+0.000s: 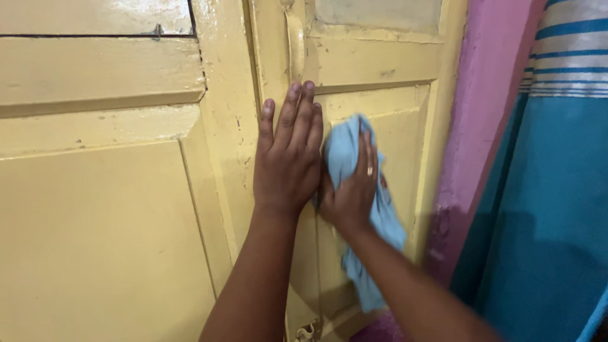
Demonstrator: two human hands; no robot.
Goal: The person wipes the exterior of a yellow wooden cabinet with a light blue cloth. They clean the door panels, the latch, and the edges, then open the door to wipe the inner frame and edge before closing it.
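meanwhile, a left hand [286, 161] lies flat, fingers spread and holding nothing, on a yellow door [373, 145], while the right hand [353, 187] presses a bunched blue cloth [380, 218] against its panel; paint looks worn, wiping seemingly midway.

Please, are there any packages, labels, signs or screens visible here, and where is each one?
None in view. There are only a yellow painted door, a pink wall, a blue striped curtain, and a light blue cloth under the right hand, beside the left hand.
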